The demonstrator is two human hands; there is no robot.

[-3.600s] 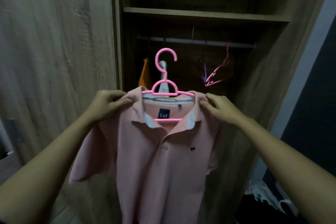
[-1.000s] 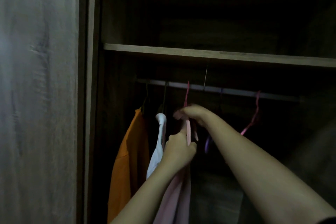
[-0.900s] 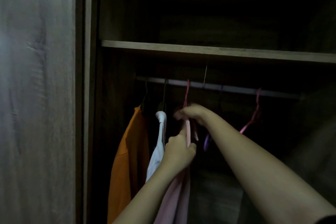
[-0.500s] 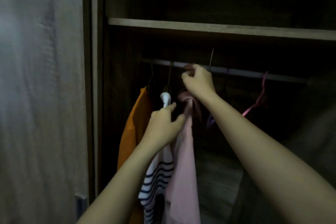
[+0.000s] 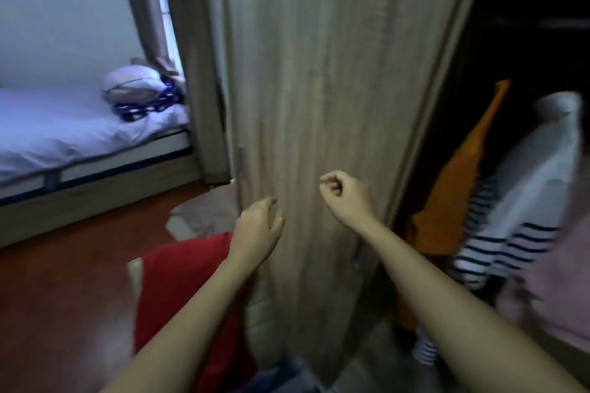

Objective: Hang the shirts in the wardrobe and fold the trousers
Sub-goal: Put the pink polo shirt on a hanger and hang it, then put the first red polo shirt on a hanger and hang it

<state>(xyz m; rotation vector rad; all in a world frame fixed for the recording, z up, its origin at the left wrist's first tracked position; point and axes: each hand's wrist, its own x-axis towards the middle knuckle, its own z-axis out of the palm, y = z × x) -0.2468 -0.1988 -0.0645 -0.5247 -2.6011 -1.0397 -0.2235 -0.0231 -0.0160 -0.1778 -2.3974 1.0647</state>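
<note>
Both hands hold nothing. Left hand (image 5: 258,226): fingers relaxed and slightly bent. Right hand (image 5: 344,193): fingers curled into the palm, thumb against the forefinger, nothing between them. Both hang in front of the grey-brown wood-grain wardrobe door (image 5: 319,73), and neither touches the other.

Change: half a second ago the right hand was up at the rail with the hanger hook, and the left hand steadied the garments below it. Both hands have since withdrawn from the wardrobe. The view has swung left and down, away from the rail.

Location of the task item: the pale pink polo shirt (image 5: 562,281) hangs inside the open wardrobe at the right edge, blurred. It sits just right of the white shirt with navy stripes (image 5: 510,233), which hangs right of the orange garment (image 5: 459,188). Rail and hanger are out of view, so the seating of the hook cannot be confirmed.

Meaning for the task: the hanging step for the pink shirt is judged complete, and the hands are free for the next garment. A red garment (image 5: 185,290) lies near left, partly under the left forearm. A crumpled beige cloth (image 5: 204,214) lies on the floor beyond it, at the foot of the door. Whether either is a shirt or trousers cannot be told.
</note>
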